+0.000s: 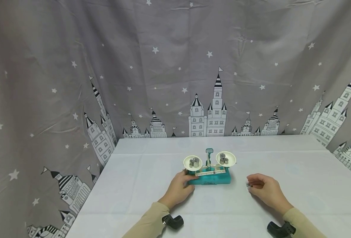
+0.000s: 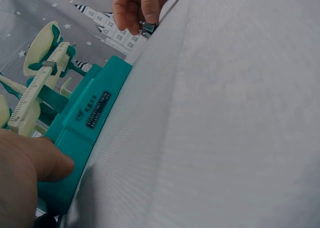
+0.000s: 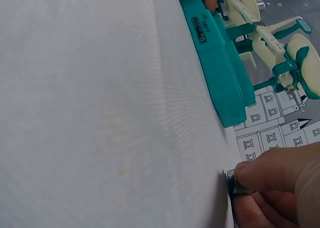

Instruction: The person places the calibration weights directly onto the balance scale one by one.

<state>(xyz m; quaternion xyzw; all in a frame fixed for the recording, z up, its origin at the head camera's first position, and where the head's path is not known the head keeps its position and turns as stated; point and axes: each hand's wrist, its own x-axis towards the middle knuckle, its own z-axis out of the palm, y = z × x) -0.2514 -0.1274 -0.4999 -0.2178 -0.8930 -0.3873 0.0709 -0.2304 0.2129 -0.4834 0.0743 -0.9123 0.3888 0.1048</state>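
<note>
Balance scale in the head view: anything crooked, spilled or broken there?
Yes, one thing: the beam slants, with the left pan lower than the right pan. Both hold metal weights, so it's probably just uneven loading. I see no spill or breakage.

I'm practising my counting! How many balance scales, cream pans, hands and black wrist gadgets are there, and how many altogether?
Balance scale: 1
Cream pans: 2
Hands: 2
Black wrist gadgets: 2
Total: 7
</note>
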